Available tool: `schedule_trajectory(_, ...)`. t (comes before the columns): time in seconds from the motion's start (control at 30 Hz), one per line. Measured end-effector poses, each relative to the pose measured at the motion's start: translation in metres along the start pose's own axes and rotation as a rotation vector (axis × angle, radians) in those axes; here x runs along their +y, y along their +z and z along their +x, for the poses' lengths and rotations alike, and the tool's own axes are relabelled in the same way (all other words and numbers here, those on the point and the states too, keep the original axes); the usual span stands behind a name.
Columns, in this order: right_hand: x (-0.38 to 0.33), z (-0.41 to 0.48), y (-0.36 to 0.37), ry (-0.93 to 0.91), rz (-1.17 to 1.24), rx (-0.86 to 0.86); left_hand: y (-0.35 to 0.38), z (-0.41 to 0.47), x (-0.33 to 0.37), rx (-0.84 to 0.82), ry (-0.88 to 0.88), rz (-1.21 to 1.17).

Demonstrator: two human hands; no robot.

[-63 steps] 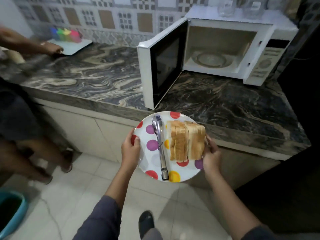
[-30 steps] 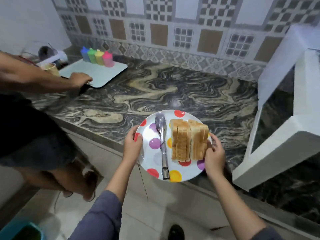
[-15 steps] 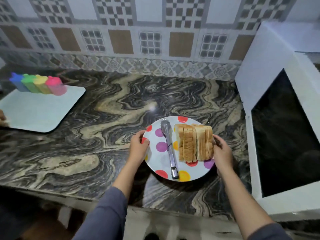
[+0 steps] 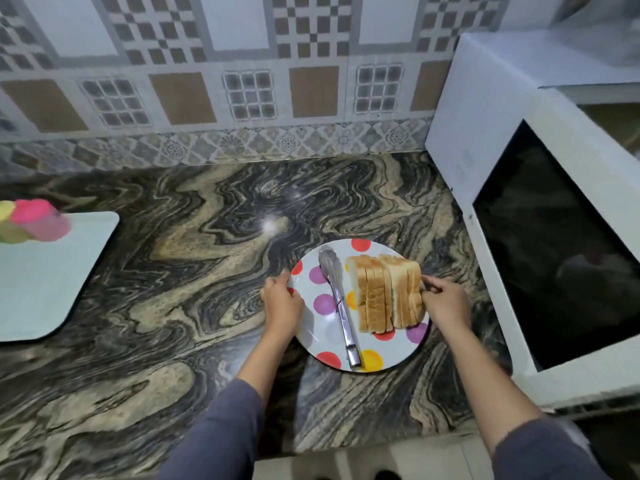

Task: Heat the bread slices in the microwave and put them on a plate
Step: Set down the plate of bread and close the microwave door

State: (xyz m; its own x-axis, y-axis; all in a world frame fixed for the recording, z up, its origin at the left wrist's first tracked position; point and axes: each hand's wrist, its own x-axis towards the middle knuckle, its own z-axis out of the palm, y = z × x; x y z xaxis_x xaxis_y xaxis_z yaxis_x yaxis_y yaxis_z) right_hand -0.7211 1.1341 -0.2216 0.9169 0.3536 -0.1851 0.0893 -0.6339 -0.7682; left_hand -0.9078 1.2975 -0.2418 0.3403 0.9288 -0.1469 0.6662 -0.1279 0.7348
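A white plate with coloured dots (image 4: 325, 344) rests on the marbled counter (image 4: 173, 289). On it stands a row of several bread slices (image 4: 384, 294) on edge, with metal tongs (image 4: 341, 306) lying to their left. My left hand (image 4: 280, 303) grips the plate's left rim. My right hand (image 4: 446, 301) grips the right rim, its fingers against the outermost slice. The white microwave (image 4: 491, 140) stands at the right with its dark-windowed door (image 4: 561, 258) swung open toward me.
A pale cutting board (image 4: 45, 271) lies at the left with small coloured containers (image 4: 34, 220) on its far edge. A tiled wall (image 4: 242, 81) backs the counter. The counter's front edge runs just below the plate.
I carried the plate from in front of the microwave leftward and set it down on the counter. Both hands have stayed on its rim. Another person at the left has dropped out of view.
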Motion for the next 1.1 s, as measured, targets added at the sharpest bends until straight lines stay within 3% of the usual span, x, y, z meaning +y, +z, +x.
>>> schedule_trajectory(0.2, -0.006, -0.018, -0.001, 0.009, 0.077, 0.071, -0.004, 0.001, 0.002, -0.017, 0.045, 0.018)
schedule_trajectory(0.37, -0.025, -0.039, -0.012, -0.04, 0.088, 0.105, -0.018, 0.0, 0.036, 0.09, 0.131, -0.095)
schedule_trajectory(0.47, -0.052, -0.063, -0.04, -0.354, 0.106, 0.311, -0.023, -0.008, 0.086, 0.094, 0.337, -0.234)
schedule_trajectory(0.6, -0.087, -0.111, -0.105, -0.857, 0.105, 0.748, -0.015, -0.037, 0.172, -0.015, 0.664, -0.44)
schedule_trajectory(0.67, -0.089, -0.127, -0.135, -0.972, 0.034, 0.939, -0.002, -0.056, 0.211, -0.083, 0.804, -0.523)
schedule_trajectory(0.77, -0.072, -0.134, -0.164, -0.876, -0.199, 1.092, 0.024, -0.089, 0.253, -0.201, 0.982, -0.569)
schedule_trajectory(0.87, -0.043, -0.128, -0.174, -0.736, -0.384, 1.067, 0.054, -0.116, 0.277, -0.276, 1.136, -0.59)
schedule_trajectory(1.1, 0.009, -0.097, -0.212, -0.83, -0.345, 1.116, 0.111, -0.135, 0.308, -0.252, 1.264, -0.565)
